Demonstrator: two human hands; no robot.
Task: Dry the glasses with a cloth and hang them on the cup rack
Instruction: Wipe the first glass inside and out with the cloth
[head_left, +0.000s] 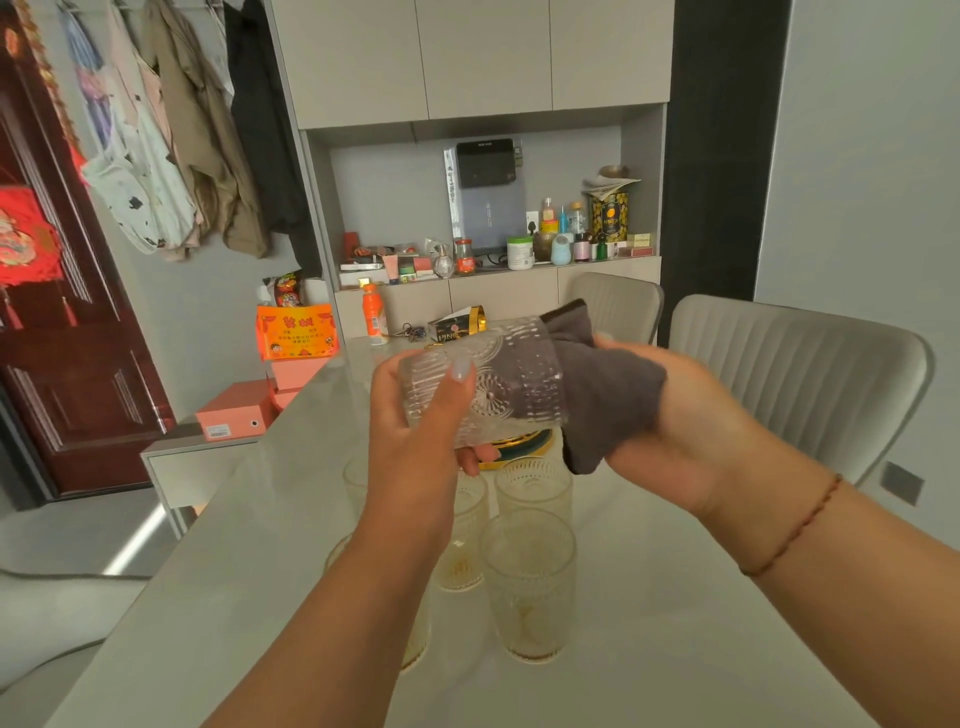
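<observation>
Table (675, 597): pale, carrying the waiting stock. Glasses (529, 582): several upright below the fingers, judged not yet dried; none seen hung. Rack (519, 449): likely the gold-rimmed base just under the held glass, mostly hidden. Glass (483, 384): on its side, in mid-air, drying in progress. Cloth (602, 395): grey, pushed into its mouth. Left hand (415, 426): raised, fingers wrapped round the glass base. Right hand (675, 415): level opposite, fingers closed on the cloth.
</observation>
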